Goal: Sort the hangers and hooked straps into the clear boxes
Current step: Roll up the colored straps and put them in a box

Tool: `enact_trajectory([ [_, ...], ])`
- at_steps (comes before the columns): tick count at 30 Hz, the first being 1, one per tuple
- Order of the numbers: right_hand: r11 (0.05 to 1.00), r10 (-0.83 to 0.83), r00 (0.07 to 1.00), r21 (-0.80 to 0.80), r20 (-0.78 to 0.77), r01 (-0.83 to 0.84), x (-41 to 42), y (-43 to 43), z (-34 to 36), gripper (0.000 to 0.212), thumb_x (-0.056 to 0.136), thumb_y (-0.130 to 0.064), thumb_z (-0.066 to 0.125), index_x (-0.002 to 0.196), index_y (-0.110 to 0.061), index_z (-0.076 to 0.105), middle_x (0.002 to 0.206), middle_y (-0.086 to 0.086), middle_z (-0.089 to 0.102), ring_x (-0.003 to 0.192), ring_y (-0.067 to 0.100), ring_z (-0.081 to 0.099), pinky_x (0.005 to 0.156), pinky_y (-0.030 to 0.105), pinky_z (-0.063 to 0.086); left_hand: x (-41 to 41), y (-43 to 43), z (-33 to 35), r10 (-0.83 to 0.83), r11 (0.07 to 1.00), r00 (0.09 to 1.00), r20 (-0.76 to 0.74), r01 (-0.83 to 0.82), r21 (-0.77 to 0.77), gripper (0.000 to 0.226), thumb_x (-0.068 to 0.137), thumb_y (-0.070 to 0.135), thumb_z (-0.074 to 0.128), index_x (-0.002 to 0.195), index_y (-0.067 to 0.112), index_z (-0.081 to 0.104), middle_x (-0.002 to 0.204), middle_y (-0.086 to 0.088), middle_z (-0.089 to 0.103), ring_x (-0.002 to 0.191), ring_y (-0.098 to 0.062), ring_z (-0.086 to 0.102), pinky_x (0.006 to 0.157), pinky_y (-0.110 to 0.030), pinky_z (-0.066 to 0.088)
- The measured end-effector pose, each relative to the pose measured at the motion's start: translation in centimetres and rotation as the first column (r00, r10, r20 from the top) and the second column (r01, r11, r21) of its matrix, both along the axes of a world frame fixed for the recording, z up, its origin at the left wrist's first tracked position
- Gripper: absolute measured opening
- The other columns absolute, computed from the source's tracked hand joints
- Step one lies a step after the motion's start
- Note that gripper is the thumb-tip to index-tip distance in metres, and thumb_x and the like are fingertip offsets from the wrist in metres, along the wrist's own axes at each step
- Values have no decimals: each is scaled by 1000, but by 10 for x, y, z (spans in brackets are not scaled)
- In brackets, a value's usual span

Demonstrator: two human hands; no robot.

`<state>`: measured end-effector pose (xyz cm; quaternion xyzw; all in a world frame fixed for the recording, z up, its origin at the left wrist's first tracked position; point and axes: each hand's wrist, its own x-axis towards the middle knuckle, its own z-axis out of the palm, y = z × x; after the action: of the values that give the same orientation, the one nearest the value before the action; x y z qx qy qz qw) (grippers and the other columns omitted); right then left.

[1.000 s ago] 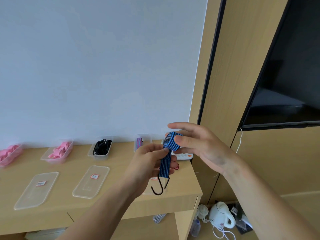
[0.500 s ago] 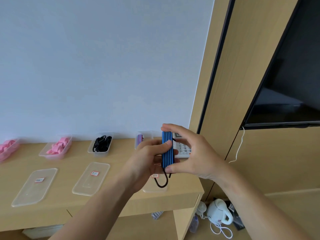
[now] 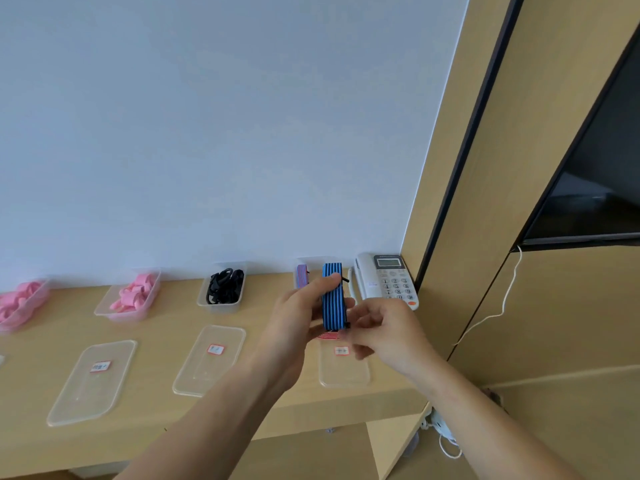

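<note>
Two grips meet on one blue striped strap (image 3: 333, 299), folded into a bundle and held upright in the air just right of the frame's centre, above the pale wooden surface (image 3: 166, 323). The left grip (image 3: 294, 323) is closed round the bundle, thumb across its upper front and fingers behind it. The right grip (image 3: 388, 336) is narrow, fingers curled, pinching the bundle's lower right corner, where a small black piece shows. It is probably a hook end, though blur hides its shape. Another black tip sticks out at the bundle's upper right.

Just under the strap, a red-and-white striped bit (image 3: 327, 336) shows between the two grips, at the far end of the right lid (image 3: 344, 370). This clear lid lies flat and bears a red-edged label. To its left lie the middle lid (image 3: 207, 368) and the left lid (image 3: 90, 386), each labelled the same way.

Four clear boxes stand along the wall behind:
- The striped-strap box (image 3: 317, 263), partly hidden by the left grip, holds a red and blue striped strap.
- The black-item box (image 3: 218, 306) is left of it and holds black items.
- The pink box (image 3: 117, 315) comes next and is filled with pink pieces.
- The edge box (image 3: 33, 306), also filled with pink pieces, is cut off by the frame's left edge.

A white telephone (image 3: 384, 278) stands at the surface's right end, against a wood panel. A dark screen (image 3: 588, 188) fills the frame's right side, with a white cord (image 3: 500, 306) hanging below it.
</note>
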<state>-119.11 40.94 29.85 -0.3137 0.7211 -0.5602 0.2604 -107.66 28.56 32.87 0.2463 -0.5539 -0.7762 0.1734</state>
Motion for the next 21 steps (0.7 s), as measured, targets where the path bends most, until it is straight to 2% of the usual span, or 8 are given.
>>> enact_trajectory([
  [3, 996, -74, 992, -48, 103, 80, 6, -18, -8, 17, 77, -2, 76, 89, -14, 80, 87, 7, 79, 84, 21, 77, 87, 46, 60, 0, -13, -15, 8, 1000, 1000, 20, -9, 23, 27, 82, 43, 76, 93, 20, 84, 98, -1, 81, 93, -10, 76, 94, -43, 55],
  [5, 994, -83, 972, -48, 219, 96, 6, -29, -15, 24, 86, 1, 67, 98, -15, 80, 98, 7, 79, 97, 25, 76, 101, 55, 52, -4, -20, -26, 7, 998, 999, 32, -9, 54, 20, 90, 36, 74, 92, 18, 84, 99, -4, 81, 94, -9, 75, 91, -40, 56],
  [7, 994, -83, 949, -45, 303, 101, 2, -41, -23, 29, 93, -4, 59, 108, -18, 79, 106, 12, 78, 104, 33, 73, 109, 65, 40, -10, -29, -39, 11, 998, 999, 46, -14, 60, 21, 93, 30, 71, 96, 12, 82, 99, -8, 79, 96, -16, 74, 90, -39, 59],
  [10, 990, -91, 923, -64, 375, 123, -13, -62, -38, 31, 95, -19, 62, 126, -20, 69, 112, 17, 75, 108, 36, 71, 107, 66, 43, -26, -46, -55, 12, 996, 998, 67, -18, 85, 20, 97, 25, 68, 103, 11, 81, 105, -12, 79, 104, -28, 74, 92, -38, 59],
  [13, 992, -57, 895, -77, 442, 102, -39, -83, -58, 29, 103, -16, 56, 130, -16, 67, 116, 17, 74, 110, 34, 71, 101, 57, 52, -50, -67, -69, 17, 995, 994, 110, -27, 93, 18, 98, 23, 67, 108, 17, 81, 110, -12, 79, 107, -28, 74, 88, -35, 61],
  [17, 999, 39, 866, -49, 498, -16, -75, -115, -79, 35, 100, -36, 58, 132, -23, 66, 125, 12, 71, 115, 35, 68, 106, 61, 45, -88, -101, -81, 91, 982, 980, 175, -118, 149, 30, 95, 18, 72, 120, 33, 69, 112, -11, 79, 102, -29, 76, 77, -32, 64],
  [18, 999, 39, 860, -31, 508, -27, -84, -124, -83, 37, 99, -36, 60, 133, -23, 64, 126, 11, 71, 115, 35, 69, 107, 61, 43, -98, -110, -84, 98, 978, 976, 192, -130, 162, 31, 95, 18, 72, 122, 33, 67, 113, -12, 78, 101, -29, 77, 73, -31, 64],
  [21, 1000, 21, 831, -31, 556, -5, -117, -151, -99, 35, 96, -18, 63, 131, -15, 66, 121, 15, 72, 113, 34, 70, 97, 55, 55, -127, -134, -97, 87, 981, 971, 223, -123, 152, 20, 100, 20, 67, 118, 27, 74, 112, -9, 79, 98, -23, 78, 70, -26, 61],
])
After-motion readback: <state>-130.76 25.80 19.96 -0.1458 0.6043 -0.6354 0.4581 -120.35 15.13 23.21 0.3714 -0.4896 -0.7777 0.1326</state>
